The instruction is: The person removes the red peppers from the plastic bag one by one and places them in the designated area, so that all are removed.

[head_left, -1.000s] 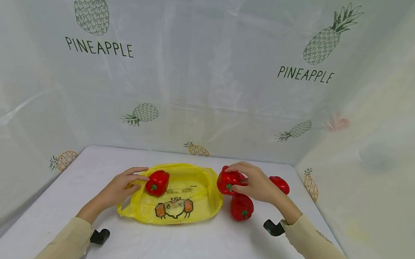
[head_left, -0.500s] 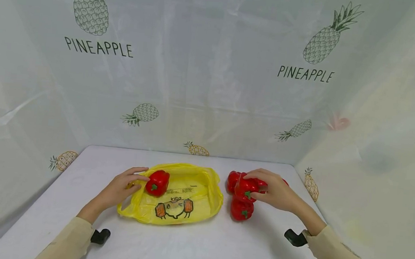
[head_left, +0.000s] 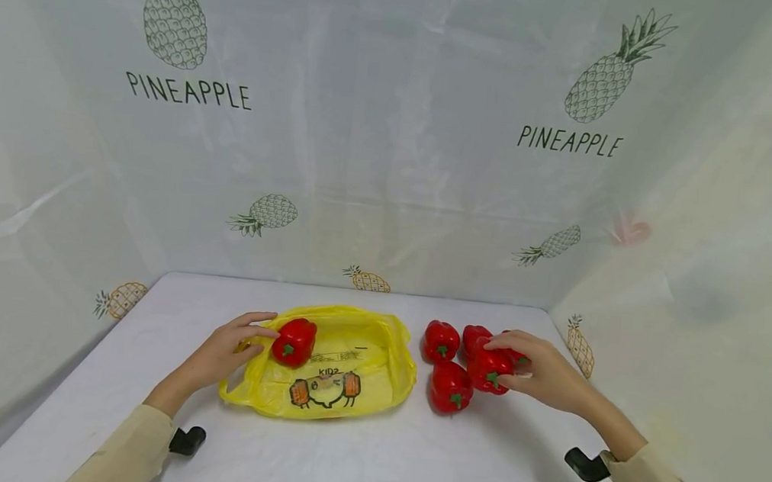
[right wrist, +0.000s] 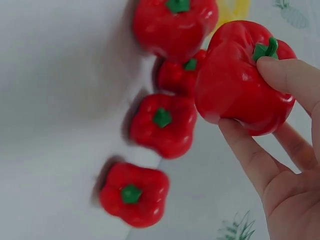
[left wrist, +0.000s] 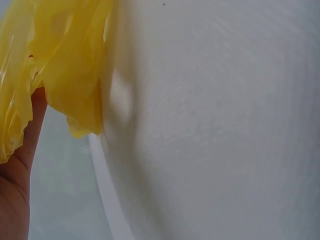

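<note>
My right hand (head_left: 547,374) pinches a red bell pepper (right wrist: 240,80) with a green stem, the thumb beside the stem and the fingers on the far side. In the head view this pepper overlaps others behind it. At its left a red pepper (head_left: 451,387) lies nearest me, with another pepper (head_left: 441,341) behind it. My left hand (head_left: 228,350) holds the left edge of a yellow plastic bag (head_left: 336,414), its fingers partly hidden by the film in the left wrist view. One red pepper (head_left: 294,342) lies on the bag near those fingertips.
In the right wrist view, more red peppers (right wrist: 162,125) stand in a row on the white table (head_left: 339,466). A pale curtain (head_left: 396,119) printed with pineapples hangs behind the table and along both sides.
My right hand has carried its pepper to the right, away from the bag and past the other peppers, uncovering the back-left one. The left hand and bag have stayed in place.
</note>
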The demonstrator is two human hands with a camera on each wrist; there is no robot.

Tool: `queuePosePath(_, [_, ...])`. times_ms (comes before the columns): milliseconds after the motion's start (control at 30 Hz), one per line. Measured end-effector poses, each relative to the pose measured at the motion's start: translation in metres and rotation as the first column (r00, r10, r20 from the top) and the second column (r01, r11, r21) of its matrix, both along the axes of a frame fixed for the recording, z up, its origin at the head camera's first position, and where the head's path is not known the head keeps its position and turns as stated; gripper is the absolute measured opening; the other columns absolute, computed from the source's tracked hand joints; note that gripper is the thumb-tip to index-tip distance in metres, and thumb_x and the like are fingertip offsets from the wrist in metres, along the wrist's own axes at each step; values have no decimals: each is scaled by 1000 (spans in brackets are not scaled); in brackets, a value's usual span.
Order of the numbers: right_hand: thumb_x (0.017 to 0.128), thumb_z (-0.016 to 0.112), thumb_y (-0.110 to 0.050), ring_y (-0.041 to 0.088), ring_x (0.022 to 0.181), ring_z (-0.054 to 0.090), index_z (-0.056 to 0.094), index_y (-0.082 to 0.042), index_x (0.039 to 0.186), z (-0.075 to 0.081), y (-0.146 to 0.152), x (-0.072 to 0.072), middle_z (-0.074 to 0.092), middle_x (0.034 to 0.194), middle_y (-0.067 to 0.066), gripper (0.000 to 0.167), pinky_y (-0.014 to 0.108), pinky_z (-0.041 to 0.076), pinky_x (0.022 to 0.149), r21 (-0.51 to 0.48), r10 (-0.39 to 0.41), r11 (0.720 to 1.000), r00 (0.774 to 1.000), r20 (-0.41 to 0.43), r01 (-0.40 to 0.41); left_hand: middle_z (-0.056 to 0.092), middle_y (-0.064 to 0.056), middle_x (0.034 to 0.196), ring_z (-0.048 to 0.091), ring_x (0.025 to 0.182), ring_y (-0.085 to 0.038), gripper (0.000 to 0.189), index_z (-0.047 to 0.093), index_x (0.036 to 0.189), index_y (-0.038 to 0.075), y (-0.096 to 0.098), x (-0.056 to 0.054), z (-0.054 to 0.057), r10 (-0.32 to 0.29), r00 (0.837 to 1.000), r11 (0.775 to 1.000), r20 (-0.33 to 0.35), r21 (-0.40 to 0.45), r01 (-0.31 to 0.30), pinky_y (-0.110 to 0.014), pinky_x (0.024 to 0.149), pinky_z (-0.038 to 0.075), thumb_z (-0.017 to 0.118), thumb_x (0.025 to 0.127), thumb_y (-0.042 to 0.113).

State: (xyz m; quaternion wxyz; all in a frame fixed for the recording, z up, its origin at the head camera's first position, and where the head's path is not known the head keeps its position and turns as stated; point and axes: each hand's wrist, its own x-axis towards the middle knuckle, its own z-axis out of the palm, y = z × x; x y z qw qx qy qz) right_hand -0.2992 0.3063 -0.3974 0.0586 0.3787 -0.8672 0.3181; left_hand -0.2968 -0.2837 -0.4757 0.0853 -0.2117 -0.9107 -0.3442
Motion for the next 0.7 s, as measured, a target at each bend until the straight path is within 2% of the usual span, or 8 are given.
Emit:
queuePosePath(167, [85, 89, -4, 32, 116, 68, 67, -13, 135, -6, 14, 1, 68, 134, 10, 55, 31, 67, 79, 18, -3, 1000, 1000, -15, 4, 49, -7, 161, 43, 149, -41, 33, 76, 131, 18, 1, 0, 0, 0, 1000, 1000, 7, 5, 0, -58, 111, 50, 70, 102, 4])
queuePosePath(500, [86, 90, -8, 29, 115, 67, 68, -15, 135, -19, 23, 2, 68, 134, 8, 54, 29, 66, 78, 28, -31, 999, 999, 37, 30, 49, -7, 161, 44, 149, -42, 33, 76, 131, 18, 0, 1, 0, 7, 1000, 1000, 11, 1, -7, -58, 111, 50, 70, 101, 3])
queuePosePath(700, [86, 89, -11, 36, 119, 64, 68, -14, 135, -29, 26, 1, 68, 134, 10, 53, 34, 67, 79, 31, -31, 999, 997, 73, 29, 49, -6, 162, 44, 149, -41, 34, 75, 132, 18, 0, 0, -1, 1, 1000, 1000, 2, -4, -1, -58, 111, 50, 70, 102, 4])
